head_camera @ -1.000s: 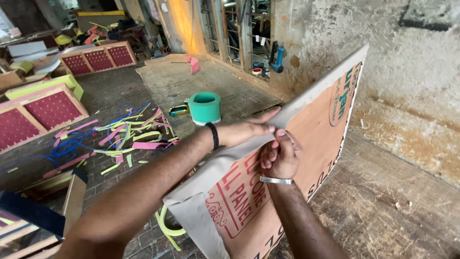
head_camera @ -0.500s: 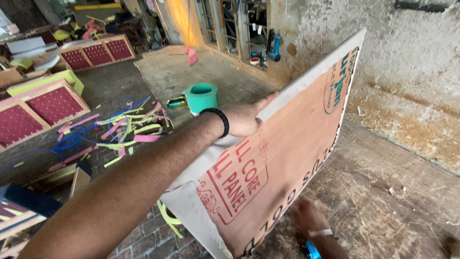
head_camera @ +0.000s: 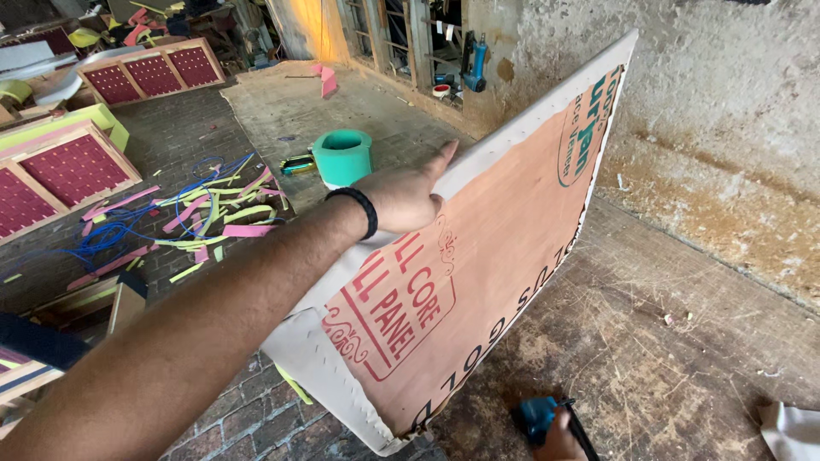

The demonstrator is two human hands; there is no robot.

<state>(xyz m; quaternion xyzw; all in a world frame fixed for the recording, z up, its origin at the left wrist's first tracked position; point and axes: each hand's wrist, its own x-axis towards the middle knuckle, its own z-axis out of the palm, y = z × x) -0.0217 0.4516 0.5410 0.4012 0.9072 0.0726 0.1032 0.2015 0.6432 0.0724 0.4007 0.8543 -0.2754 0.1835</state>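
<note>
A large board panel [head_camera: 504, 256], orange-brown with printed lettering and a white fabric wrapped round its edges, stands tilted on edge on a worn wooden workbench [head_camera: 666, 341]. My left hand [head_camera: 406, 196], with a black band on the wrist, grips the panel's upper edge and holds it up. My right hand [head_camera: 559, 437] is at the bottom of the view, mostly cut off, closed on a blue and black hand tool [head_camera: 538, 417] that looks like a staple gun.
A green tape roll [head_camera: 342, 158] stands on the brick floor beyond the panel. Coloured fabric strips [head_camera: 205, 213] and blue cord lie scattered to the left. Red tufted framed panels [head_camera: 73, 171] lie further left. A white cloth [head_camera: 790, 427] lies at the bench's right.
My right hand left the panel's edge and dropped to the bench, where it now holds the blue tool. My left hand stays on the upper edge, holding the panel alone.
</note>
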